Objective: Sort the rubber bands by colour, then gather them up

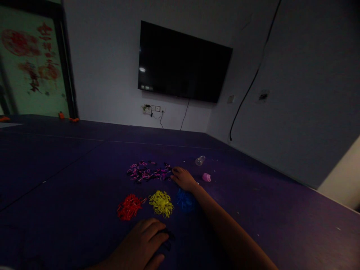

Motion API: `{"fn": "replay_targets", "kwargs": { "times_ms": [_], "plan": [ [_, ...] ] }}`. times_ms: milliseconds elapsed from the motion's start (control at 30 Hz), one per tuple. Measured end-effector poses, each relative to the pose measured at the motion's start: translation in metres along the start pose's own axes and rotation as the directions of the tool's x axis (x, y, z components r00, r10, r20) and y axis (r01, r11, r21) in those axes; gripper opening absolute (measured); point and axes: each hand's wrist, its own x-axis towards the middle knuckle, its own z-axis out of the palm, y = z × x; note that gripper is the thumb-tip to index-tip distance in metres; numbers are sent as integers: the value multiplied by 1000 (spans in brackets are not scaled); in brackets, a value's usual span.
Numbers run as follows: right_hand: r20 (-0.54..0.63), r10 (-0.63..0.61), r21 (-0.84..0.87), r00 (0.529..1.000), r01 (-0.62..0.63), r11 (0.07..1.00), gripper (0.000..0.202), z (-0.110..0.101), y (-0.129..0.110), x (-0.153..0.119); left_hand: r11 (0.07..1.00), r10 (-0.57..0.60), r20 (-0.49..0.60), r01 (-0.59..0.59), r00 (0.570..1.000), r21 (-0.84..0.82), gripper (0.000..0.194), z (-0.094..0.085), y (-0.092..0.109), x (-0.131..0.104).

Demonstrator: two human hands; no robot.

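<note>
My left hand (146,240) is low in the middle of the head view, with its fingers apart and slightly bent. Dark elastic bands (169,240) lie beside and partly under its fingertips. Farther forward, my right hand (184,179) reaches to the right edge of a loose spread of pink and black elastic bands (147,173). Its fingers are parted on the dark bands; no band shows clearly gripped. Between the hands sit heaps of red elastic bands (130,206), yellow elastic bands (161,203) and blue elastic bands (185,201), the blue heap partly behind my right wrist.
A crumpled pink item (206,177) and a clear plastic piece (200,161) lie right of my right hand on the dark purple surface (84,165). A television (182,62) hangs on the wall ahead. A black cable (247,88) runs down the right wall.
</note>
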Motion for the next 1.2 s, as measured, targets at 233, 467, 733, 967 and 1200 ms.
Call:
{"fn": "replay_targets", "kwargs": {
  "times_ms": [233,467,733,967,1200],
  "plan": [
    [-8,-75,0,997,75,997,38,-7,-5,-1,1000,7,27,-7,1000,9,38,-7,6,1],
    [-26,-83,-21,996,83,996,37,-12,-9,-2,999,15,81,-18,997,33,37,-11,8,4],
    [-78,-95,-46,992,92,995,33,-14,-11,-3,999,48,15,-48,999,18,37,-6,3,2],
    [-119,-110,-42,987,105,994,30,-14,-13,-3,1000,-11,21,11,1000,28,35,-17,15,4],
    [-89,-60,-30,994,57,998,37,-9,-7,-2,999,37,-11,-37,999,17,37,-3,2,-1]
  ]
}}
